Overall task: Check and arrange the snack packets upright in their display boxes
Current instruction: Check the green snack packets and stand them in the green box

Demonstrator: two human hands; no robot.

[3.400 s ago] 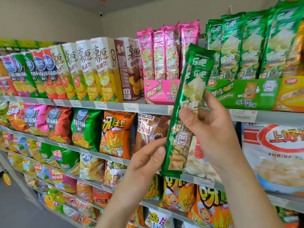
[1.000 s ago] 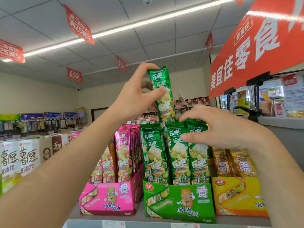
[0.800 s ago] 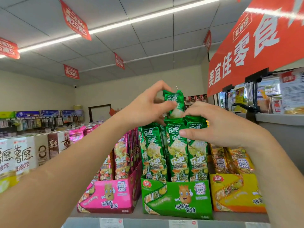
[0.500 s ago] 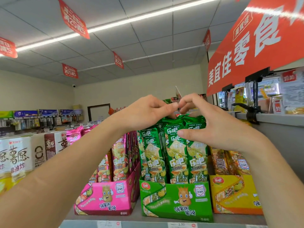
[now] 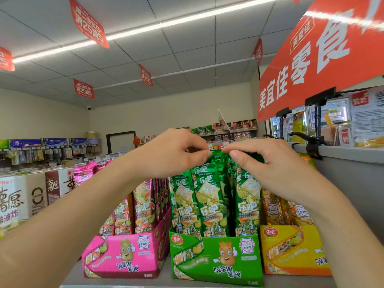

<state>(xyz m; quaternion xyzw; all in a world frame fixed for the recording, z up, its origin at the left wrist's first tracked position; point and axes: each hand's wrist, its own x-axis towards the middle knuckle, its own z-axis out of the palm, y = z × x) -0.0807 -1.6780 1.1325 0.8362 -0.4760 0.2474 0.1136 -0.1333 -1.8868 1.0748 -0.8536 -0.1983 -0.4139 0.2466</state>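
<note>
- Left hand [image 5: 172,154] and right hand [image 5: 270,165] are up top, nearly touching. Thumb and fingertips on each are pinched together on the crimped top edges of the green packets [image 5: 207,196].
- The packets stand in the green box [image 5: 216,260], with a dark gap right of centre in the front row.
- My take: go light on the pinch, level the tops, and close that gap so nothing leans.
- Pink box [image 5: 124,256] and yellow box [image 5: 291,252] sit either side, probably next.
</note>
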